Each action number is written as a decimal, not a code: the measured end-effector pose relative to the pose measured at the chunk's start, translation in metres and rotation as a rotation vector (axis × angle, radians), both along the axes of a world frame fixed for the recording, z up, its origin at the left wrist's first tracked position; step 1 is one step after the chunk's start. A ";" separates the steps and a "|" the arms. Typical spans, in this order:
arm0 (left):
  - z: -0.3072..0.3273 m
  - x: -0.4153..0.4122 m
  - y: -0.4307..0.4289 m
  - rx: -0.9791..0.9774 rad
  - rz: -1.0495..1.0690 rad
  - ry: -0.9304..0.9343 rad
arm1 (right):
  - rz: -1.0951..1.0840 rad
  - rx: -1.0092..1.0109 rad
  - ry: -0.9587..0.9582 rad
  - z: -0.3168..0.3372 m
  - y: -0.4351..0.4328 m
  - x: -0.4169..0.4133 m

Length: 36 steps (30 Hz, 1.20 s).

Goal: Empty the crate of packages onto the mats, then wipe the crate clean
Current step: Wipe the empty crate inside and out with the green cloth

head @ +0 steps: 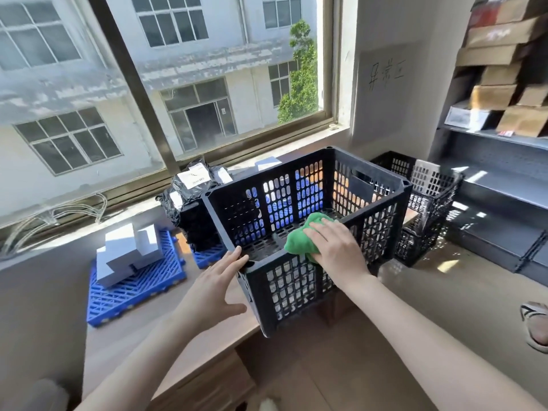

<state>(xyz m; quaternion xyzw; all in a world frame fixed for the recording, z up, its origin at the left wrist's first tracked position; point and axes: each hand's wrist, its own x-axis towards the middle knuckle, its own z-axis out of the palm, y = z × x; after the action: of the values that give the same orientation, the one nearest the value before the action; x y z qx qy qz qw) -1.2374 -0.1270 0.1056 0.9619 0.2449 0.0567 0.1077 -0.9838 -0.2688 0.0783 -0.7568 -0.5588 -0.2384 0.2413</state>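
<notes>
The left hand [213, 289] reaches forward with straight fingers held together and the thumb spread wide, its fingertips touching the crate's [296, 286] near left corner. The right hand [338, 247] has its fingers bent over a bunched green cloth [299, 241] and holds it against the top of the near long rim. The black slotted crate stands upright at the near right edge of the wooden table [207, 351], open side up and with no packages in it. Its long axis runs from left to right, slanting away toward the right. Left of it, a blue mat [133, 292] carries stacked white boxes [127, 250]. Just behind the crate's left end, black bagged packages [189, 185] with white labels are piled on a second mat [207, 256]. Farther right stands another black crate [430, 185], and beyond it are shelves of cardboard boxes [504, 93]
</notes>
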 end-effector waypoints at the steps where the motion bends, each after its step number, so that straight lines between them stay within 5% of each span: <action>1: 0.000 0.000 -0.001 -0.005 -0.004 -0.010 | 0.049 0.014 -0.019 0.000 0.007 -0.012; 7: 0.005 -0.001 0.003 0.002 -0.055 -0.071 | 0.266 0.078 -0.152 -0.014 0.040 -0.076; 13: 0.004 -0.005 0.007 0.038 -0.066 -0.035 | 0.284 0.130 -0.265 -0.019 0.040 -0.047; 26: 0.005 -0.001 -0.005 0.074 0.005 -0.039 | 0.090 -0.019 -0.120 -0.006 0.006 0.023; 36: 0.017 0.018 -0.015 0.210 0.064 0.087 | 0.348 0.035 -0.156 -0.012 0.033 -0.036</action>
<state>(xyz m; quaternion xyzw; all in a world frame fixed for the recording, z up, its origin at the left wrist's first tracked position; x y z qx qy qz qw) -1.2193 -0.1421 0.1228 0.9611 0.2727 0.0437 -0.0065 -1.0200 -0.2363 0.0660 -0.6234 -0.6941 -0.2608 0.2480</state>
